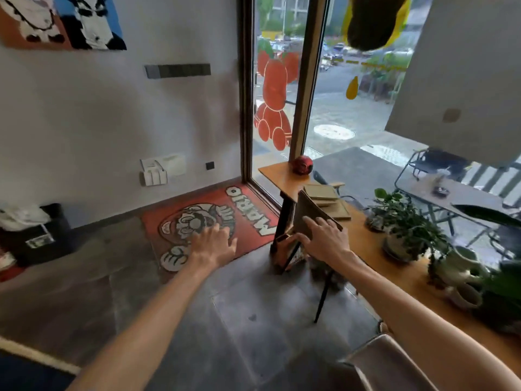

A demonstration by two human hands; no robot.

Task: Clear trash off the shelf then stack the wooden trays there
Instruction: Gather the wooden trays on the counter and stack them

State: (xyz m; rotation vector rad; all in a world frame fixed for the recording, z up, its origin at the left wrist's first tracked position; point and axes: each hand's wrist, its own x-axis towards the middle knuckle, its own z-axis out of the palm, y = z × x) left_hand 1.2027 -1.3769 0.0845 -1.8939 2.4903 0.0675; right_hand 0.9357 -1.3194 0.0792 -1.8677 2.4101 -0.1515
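Note:
A long wooden shelf (277, 172) runs along the window on the right. Near its far end lies a stack of flat wooden trays (328, 200). My right hand (324, 237) grips another wooden tray (307, 213), tilted steeply on edge at the shelf's front, fingers spread over its underside and thumb below. My left hand (212, 245) hovers open over the floor, left of the shelf, with its fingers apart and nothing in it. A black bin (49, 235) with white trash in it stands on the floor by the left wall.
A red ball (302, 164) sits at the shelf's far end. Potted plants (406, 224) and ceramic mugs (462, 266) crowd the shelf's near part. A red doormat (208, 218) lies by the glass door. A small rack (287, 251) stands under the shelf, a chair back (386, 362) at bottom right.

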